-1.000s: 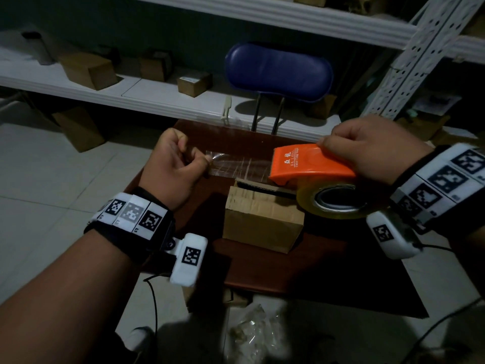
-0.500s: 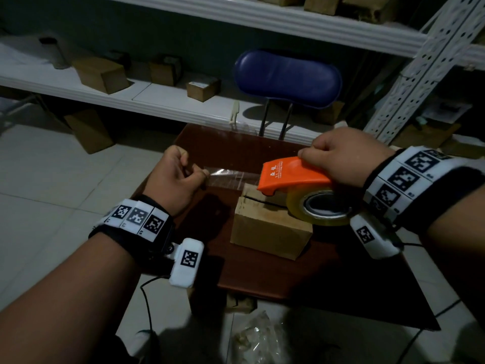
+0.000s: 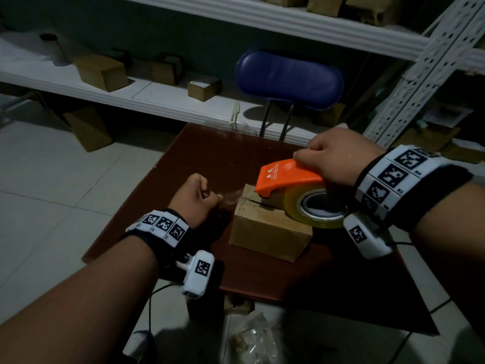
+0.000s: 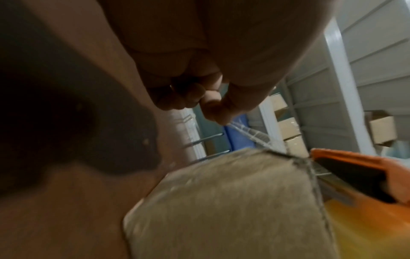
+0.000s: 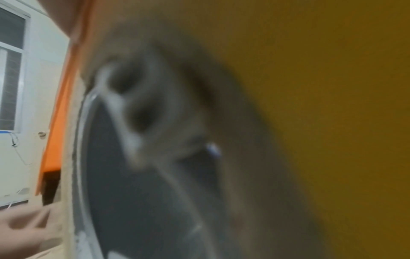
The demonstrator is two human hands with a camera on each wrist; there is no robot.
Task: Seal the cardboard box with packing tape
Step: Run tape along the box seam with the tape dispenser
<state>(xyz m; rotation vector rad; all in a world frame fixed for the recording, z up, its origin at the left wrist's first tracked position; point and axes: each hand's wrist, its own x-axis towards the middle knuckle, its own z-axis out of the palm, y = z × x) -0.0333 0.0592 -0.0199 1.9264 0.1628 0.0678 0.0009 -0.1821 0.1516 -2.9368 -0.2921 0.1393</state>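
The cardboard box [image 3: 270, 227] sits on the brown table [image 3: 210, 158] between the hands, its top seam running left to right. The right hand [image 3: 338, 156] grips the orange tape dispenser [image 3: 286, 177] over the box's top. The left hand [image 3: 195, 199] pinches the clear tape end [image 3: 232, 197] beside the box's left edge.

I read the tape dispenser [image 3: 288, 177] as bright orange with small dark print on its side. The tape roll [image 3: 315, 208] is translucent yellow around a grey core. The cardboard box [image 3: 267, 229] is plain tan. The counter [image 3: 199, 151] is dark reddish-brown. Both wristbands [image 3: 162, 227] carry black-and-white square marker patterns on black straps. The chair back [image 3: 288, 80] is deep blue; the shelves [image 3: 131, 93] are white.
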